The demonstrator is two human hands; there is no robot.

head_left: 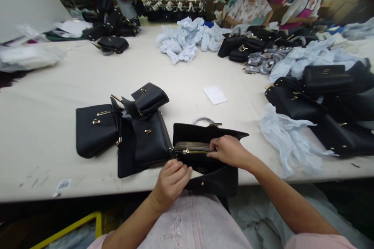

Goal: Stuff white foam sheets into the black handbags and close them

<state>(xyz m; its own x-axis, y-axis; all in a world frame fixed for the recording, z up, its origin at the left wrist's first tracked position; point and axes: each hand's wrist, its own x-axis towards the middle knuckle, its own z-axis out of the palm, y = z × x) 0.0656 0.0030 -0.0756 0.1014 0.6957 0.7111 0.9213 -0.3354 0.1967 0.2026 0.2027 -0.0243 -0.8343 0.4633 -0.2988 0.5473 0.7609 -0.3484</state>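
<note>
A black handbag (pixel 217 181) stands at the table's front edge before me, its flap laid back and its mouth open. Inside it runs a divider with a gold zip (pixel 195 151). My left hand (pixel 172 183) is closed on the bag's front left rim, beside a bit of white material (pixel 197 174) whose kind I cannot make out. The fingers of my right hand (pixel 229 151) are pinched on the right end of the zipped divider. Left of this bag lie more black handbags, one with its flap open (pixel 152 140) and another closed (pixel 95 130).
Crumpled pale blue tissue paper (pixel 288 134) and stacked black bags (pixel 327 105) lie on the right. A white card (pixel 215 95) rests mid-table. More tissue (pixel 189 39) and bags (pixel 112 43) lie farther back. Several people stand across the table. Below its edge is a yellow-framed crate (pixel 97 221).
</note>
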